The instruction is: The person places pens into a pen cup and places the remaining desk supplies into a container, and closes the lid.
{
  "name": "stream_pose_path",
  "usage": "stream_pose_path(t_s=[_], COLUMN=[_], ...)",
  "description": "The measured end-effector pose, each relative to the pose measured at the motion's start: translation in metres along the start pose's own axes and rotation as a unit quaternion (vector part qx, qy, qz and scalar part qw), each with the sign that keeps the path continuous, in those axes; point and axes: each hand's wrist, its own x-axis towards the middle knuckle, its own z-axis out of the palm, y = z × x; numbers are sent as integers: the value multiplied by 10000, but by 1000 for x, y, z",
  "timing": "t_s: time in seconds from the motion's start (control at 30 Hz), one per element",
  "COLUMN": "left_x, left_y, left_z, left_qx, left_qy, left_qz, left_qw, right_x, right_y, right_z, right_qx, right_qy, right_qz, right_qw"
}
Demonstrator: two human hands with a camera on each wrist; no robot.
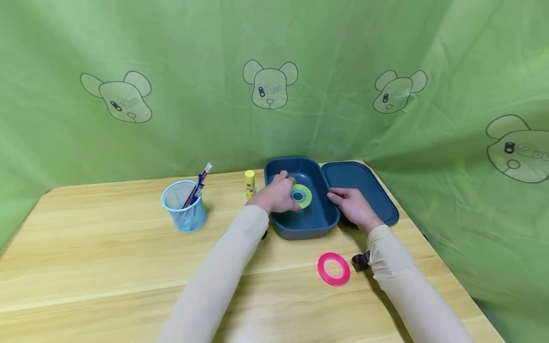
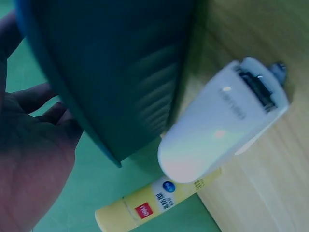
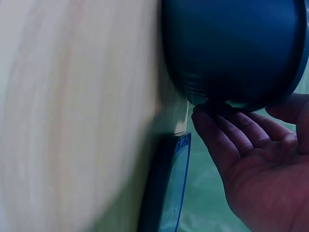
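A dark blue open box [image 1: 305, 233] stands at the back of the table. My left hand [image 1: 279, 193] reaches over its left side and holds a yellow-green roll of tape [image 1: 306, 196] inside it by the near edge. In the left wrist view the fingertips of the left hand [image 2: 38, 140] are hidden behind the box wall [image 2: 111, 87]. My right hand [image 1: 353, 206] grips the right rim, with the thumb on top. The right wrist view shows the fingers of that hand [image 3: 256, 154] against the outer wall of the box [image 3: 231, 48].
A dark blue lid [image 1: 358, 183] lies right of the box. A pink tape roll [image 1: 334, 269] lies in front. To the left stand a yellow glue stick [image 1: 250, 183] and a blue mesh cup [image 1: 188, 214] with pens. Beside the box is a white stapler-like object [image 2: 222, 121].
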Motion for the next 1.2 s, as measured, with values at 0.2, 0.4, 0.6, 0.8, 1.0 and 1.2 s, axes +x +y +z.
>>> stream_pose_path(t_s=[0.2,0.4,0.6,0.8,1.0,1.2], left_x=[3,6,5,-2,-14,-32], left_y=[1,4,4,3,1,-6], left_z=[6,11,14,16,12,9], left_qx=[60,230,289,2,-503,-1153], left_qy=[61,145,208,428,657,996], left_qz=[3,-199,-303,5,249,702], left_qw=[10000,9994,9989,9991,9963,9858], right_x=[-1,-2,-2,-2,-2,-2], right_y=[0,0,-1,-1,1,-3], right_z=[0,0,1,1,2,3], right_qx=[21,-30,-36,-18,22,-158], right_qy=[32,67,48,36,28,39], right_qz=[-38,-47,-49,2,35,-38], right_qw=[10000,10000,10000,10000,10000,9999])
